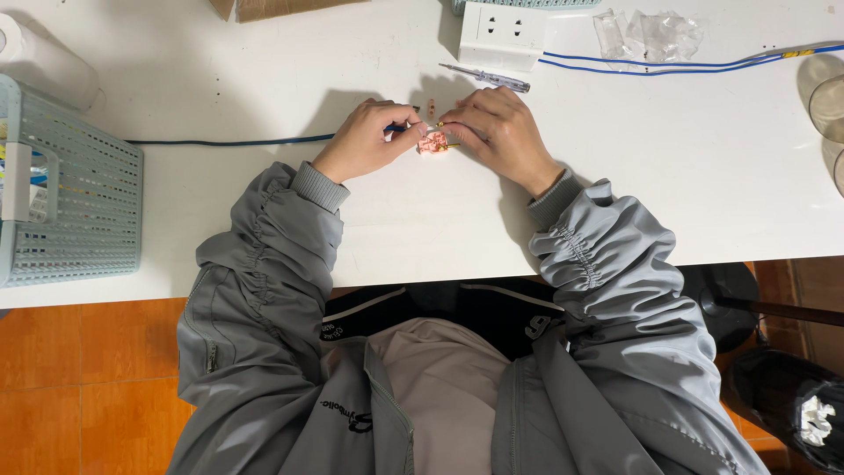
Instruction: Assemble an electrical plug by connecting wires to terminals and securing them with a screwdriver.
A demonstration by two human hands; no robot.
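— The small pink part (432, 143): where does it sit?

— On the white table (264, 220), between both hands. The right hand (505, 136) pinches it from the far side and hides much of it, so its shape is hard to make out. The left hand (365, 141) is closed narrowly on the end of a dark blue wire (229, 142) that meets the part; the tip is hidden under the fingers.

— Anything just beyond them?

— A tiny brownish piece (432, 109) too small to identify, then a clear-handled screwdriver (485, 77) and a white power strip (501, 35), cut off by the top edge.

— Containers?

— A pale blue mesh basket (88, 211) at the left, cut by the frame; its contents are hidden behind the wall. Crumpled clear plastic bags (649, 33) lie far right; nearby, blue wires (668, 66) run toward a container (826, 97) cropped by the edge.
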